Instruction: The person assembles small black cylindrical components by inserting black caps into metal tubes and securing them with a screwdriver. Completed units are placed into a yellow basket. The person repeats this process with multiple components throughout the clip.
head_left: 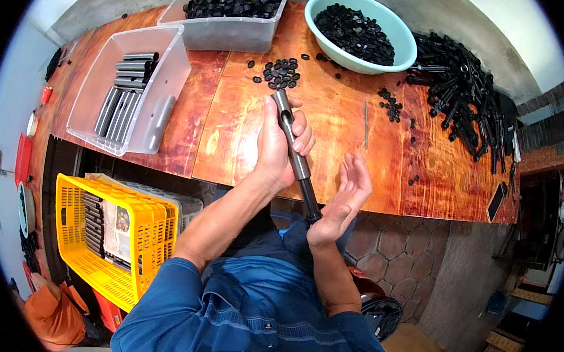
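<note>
My left hand (272, 143) is wrapped round a dark grey metal tube (300, 167), held tilted over the table's near edge. An oval hole shows near the tube's far end. A black rod (308, 195) sticks out of the near end. Against the rod's end rests the heel of my right hand (341, 202), its fingers stretched out and apart. Just beyond the tube lies a small cluster of black oval rings (280, 74) on the reddish wooden table (233, 128).
A clear bin (82, 122) holds grey tubes; another bin (229, 34) holds black caps. A mint basin (360, 66) contains small black parts. Black rods (465, 90) pile up at right. A thin metal rod (366, 126) lies nearer. A yellow crate (98, 278) stands below left; a person's orange sleeve (54, 314) shows.
</note>
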Tool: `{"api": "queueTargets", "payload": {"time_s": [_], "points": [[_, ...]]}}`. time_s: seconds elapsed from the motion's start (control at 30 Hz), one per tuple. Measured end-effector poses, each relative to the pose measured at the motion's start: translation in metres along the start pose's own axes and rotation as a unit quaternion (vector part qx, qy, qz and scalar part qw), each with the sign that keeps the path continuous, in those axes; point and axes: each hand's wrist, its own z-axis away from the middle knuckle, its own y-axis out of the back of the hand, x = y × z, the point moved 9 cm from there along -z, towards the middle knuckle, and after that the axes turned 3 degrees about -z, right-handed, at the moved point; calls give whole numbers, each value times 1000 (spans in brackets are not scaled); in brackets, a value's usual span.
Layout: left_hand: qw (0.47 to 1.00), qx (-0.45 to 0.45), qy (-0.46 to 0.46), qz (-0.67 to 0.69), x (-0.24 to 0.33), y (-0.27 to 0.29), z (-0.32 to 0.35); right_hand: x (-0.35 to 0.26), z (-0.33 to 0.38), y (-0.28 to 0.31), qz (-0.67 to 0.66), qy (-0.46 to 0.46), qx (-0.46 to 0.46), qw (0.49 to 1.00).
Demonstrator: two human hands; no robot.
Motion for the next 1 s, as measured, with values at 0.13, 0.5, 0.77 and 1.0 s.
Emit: {"api": "queueTargets", "payload": {"time_s": [0.13, 0.5, 0.77, 1.0], "points": [[997, -25, -56, 55, 19, 11, -5, 9, 7, 17, -27, -44, 26, 998], [991, 64, -74, 91, 30, 45, -8, -6, 9, 13, -24, -34, 55, 998], [987, 79, -86, 106, 43, 50, -3, -20, 3, 18, 51, -18, 81, 995], [993, 38, -29, 106, 3, 26, 12, 2, -5, -9, 24, -32, 33, 999]]}}
